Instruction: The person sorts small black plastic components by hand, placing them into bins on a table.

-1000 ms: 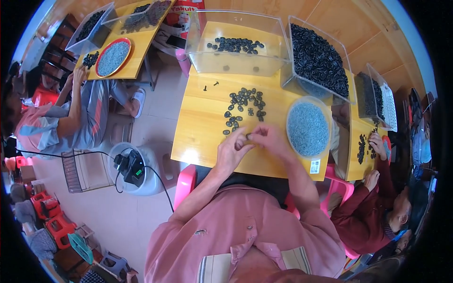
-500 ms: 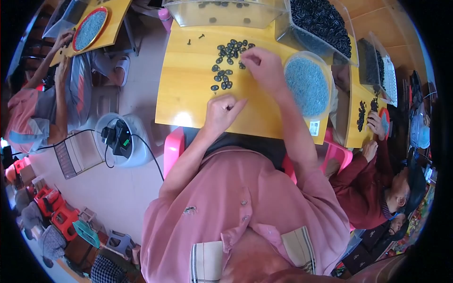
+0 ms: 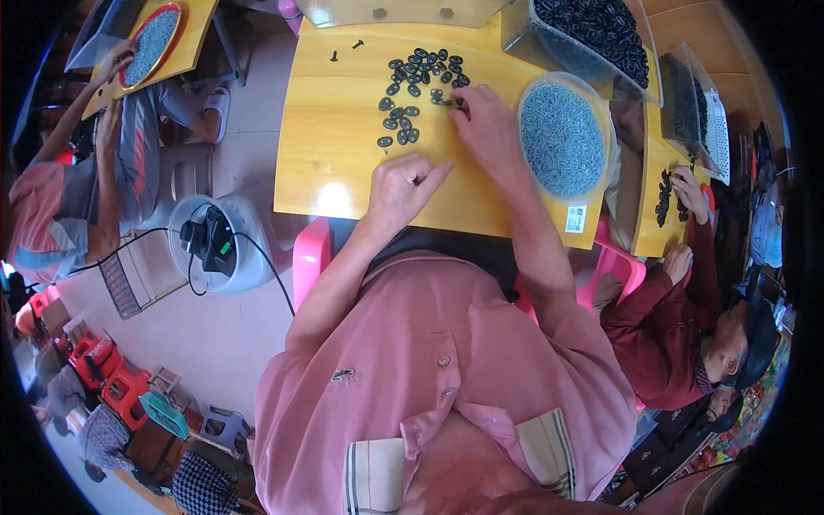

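Small black oval pieces with two holes (image 3: 403, 124) lie in a loose cluster on the yellow table (image 3: 330, 137). At the cluster's right edge is my right hand (image 3: 487, 129). Its thumb and forefinger are pinched on a dark oval piece (image 3: 447, 102), which they partly cover. My left hand (image 3: 402, 187) rests closed on the table, just nearer than the cluster, its thumb pointing right. Whatever its curled fingers hold, if anything, is hidden. Right of my right hand stands a round clear tub of silvery screws (image 3: 562, 137).
Two dark screws (image 3: 335, 57) lie at the far left of the table. A clear bin of black parts (image 3: 592, 39) stands far right, beside another clear bin (image 3: 403, 12). Co-workers sit at tables on both sides. A white bucket (image 3: 245, 266) with a black device stands on the floor.
My right hand has shifted slightly right and nearer over the table, its fingertips now down on a dark piece. My left hand stays nearly in place. The whole view has tilted a little.
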Demonstrator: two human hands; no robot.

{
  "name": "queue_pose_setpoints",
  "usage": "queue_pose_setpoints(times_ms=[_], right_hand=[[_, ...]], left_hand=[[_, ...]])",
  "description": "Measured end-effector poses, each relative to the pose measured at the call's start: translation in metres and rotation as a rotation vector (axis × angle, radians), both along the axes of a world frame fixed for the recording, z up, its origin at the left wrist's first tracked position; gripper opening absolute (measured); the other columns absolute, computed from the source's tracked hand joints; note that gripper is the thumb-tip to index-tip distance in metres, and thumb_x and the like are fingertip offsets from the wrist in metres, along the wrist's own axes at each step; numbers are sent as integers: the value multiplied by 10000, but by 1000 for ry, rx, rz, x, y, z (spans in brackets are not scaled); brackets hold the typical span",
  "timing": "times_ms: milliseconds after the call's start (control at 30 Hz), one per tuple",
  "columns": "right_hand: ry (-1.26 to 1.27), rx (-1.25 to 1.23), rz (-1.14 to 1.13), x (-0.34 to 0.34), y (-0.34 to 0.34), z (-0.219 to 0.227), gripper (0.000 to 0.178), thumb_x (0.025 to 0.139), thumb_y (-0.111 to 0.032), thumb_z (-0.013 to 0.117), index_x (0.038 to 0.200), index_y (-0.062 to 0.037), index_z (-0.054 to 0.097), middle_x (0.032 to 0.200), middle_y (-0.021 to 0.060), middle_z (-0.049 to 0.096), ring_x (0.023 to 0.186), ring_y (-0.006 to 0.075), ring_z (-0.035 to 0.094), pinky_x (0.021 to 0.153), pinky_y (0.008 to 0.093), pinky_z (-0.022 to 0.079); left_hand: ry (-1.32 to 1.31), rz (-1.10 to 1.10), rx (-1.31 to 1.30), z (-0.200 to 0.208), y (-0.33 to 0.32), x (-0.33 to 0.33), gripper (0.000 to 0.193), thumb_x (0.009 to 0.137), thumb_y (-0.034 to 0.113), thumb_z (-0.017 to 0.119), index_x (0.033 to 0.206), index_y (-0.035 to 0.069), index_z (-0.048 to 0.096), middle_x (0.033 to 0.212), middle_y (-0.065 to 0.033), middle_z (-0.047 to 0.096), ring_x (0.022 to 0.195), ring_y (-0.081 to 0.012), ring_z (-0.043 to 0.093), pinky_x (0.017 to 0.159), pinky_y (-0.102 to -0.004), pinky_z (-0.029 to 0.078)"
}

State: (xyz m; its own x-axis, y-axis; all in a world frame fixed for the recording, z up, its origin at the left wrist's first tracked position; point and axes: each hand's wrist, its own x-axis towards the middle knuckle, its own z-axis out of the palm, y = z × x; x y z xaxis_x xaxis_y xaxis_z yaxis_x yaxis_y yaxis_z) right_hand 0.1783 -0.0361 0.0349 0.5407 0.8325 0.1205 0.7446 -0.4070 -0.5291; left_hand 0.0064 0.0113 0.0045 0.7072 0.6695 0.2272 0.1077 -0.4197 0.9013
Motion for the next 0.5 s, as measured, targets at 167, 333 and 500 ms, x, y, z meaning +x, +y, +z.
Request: queue_pose_setpoints(times_ms=[167,333,500], right_hand=[[86,-26,19,-1,-5,-1,204,819,-110,650,1015,-54,653,942,115,634,876,277,653,773,372,509],[68,44,86,-4,6,8,166,833,-144,638,978,-66,658,946,100,636,840,282,644,742,366,506],[-8,73,132,-5,25,-6,149,824,-171,648,950,-91,660,915,84,628,816,292,636,723,385,503]], left_hand=[[18,-22,-2,1,2,1,368,811,120,730,573,-23,488,538,-130,454,441,-251,439,451,-364,357],[19,-19,-16,0,1,-1,361,814,119,726,580,-19,488,544,-123,454,453,-251,441,461,-360,360],[6,-11,-23,1,-1,0,372,821,118,719,575,-20,476,542,-121,444,453,-247,433,464,-361,356]])
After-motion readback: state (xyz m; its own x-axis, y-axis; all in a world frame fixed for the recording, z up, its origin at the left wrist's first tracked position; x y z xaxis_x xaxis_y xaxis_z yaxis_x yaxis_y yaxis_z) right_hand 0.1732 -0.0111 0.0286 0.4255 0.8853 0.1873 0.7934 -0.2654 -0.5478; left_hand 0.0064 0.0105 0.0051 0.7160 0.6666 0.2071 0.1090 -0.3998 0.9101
